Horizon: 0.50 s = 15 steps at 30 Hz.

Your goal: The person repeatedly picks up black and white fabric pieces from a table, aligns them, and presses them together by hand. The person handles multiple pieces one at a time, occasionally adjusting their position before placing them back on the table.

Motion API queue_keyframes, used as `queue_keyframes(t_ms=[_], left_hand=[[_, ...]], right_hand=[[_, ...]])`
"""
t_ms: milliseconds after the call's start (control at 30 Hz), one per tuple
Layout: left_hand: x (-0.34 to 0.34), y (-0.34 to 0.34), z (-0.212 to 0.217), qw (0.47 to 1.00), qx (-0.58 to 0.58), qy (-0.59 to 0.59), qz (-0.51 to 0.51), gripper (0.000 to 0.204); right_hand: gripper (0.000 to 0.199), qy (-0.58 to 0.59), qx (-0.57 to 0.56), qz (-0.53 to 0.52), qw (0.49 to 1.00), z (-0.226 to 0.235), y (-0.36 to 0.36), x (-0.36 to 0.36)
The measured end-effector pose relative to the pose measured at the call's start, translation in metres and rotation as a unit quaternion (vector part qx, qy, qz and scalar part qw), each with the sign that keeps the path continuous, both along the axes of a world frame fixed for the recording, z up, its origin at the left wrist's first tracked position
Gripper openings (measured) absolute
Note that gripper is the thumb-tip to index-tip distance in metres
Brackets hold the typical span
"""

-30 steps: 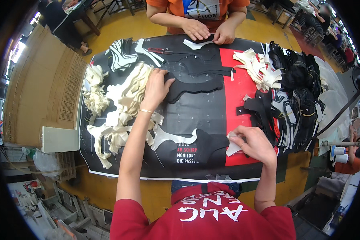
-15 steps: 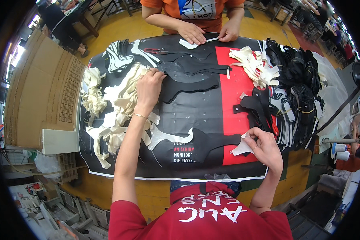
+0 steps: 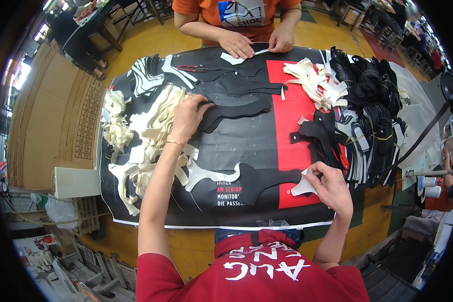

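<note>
6 o'clk: wht letters (image 3: 293,272) on dark-red cloth shirt (image 3: 186,282), wht/red print (image 3: 229,190) on flat blk-and-red mat (image 3: 236,143); 12: dk letters (image 3: 251,21) on orange cloth tee (image 3: 206,11).

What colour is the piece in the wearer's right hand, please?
The piece is white, seen best in the head view.

Bright, even light covers the table (image 3: 236,141), and the left hand (image 3: 187,118) and right hand (image 3: 333,189) look clear. White glare (image 3: 21,75) shines at the upper left of the frame. The brown box (image 3: 50,126) at the left looks bent. Far people (image 3: 398,15) at the upper right look small and fuzzy. Black fills all four corners.
</note>
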<state>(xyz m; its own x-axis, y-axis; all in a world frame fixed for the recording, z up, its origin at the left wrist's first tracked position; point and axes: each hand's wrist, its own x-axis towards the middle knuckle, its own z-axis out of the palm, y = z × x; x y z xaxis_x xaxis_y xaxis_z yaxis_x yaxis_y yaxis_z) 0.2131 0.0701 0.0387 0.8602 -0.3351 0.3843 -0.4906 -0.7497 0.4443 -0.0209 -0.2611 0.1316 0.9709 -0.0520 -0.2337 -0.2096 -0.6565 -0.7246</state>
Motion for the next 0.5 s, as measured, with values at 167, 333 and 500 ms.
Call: queue_keyframes(t_ms=[167, 333, 500], left_hand=[[-0.004, -0.006, 0.005, 0.978, 0.195, -0.049, 0.05, 0.043], [-0.016, -0.027, 0.009, 0.985, 0.167, -0.021, -0.041, 0.079], [-0.011, -0.054, 0.008, 0.975, 0.147, 0.074, -0.149, 0.06]], right_hand=[[0.021, -0.003, -0.006, -0.003, 1.0, -0.003, -0.001, -0.003], [0.021, -0.008, -0.004, -0.012, 1.0, -0.004, -0.003, -0.005], [0.02, -0.023, 0.0, -0.014, 1.0, -0.007, -0.004, -0.009]])
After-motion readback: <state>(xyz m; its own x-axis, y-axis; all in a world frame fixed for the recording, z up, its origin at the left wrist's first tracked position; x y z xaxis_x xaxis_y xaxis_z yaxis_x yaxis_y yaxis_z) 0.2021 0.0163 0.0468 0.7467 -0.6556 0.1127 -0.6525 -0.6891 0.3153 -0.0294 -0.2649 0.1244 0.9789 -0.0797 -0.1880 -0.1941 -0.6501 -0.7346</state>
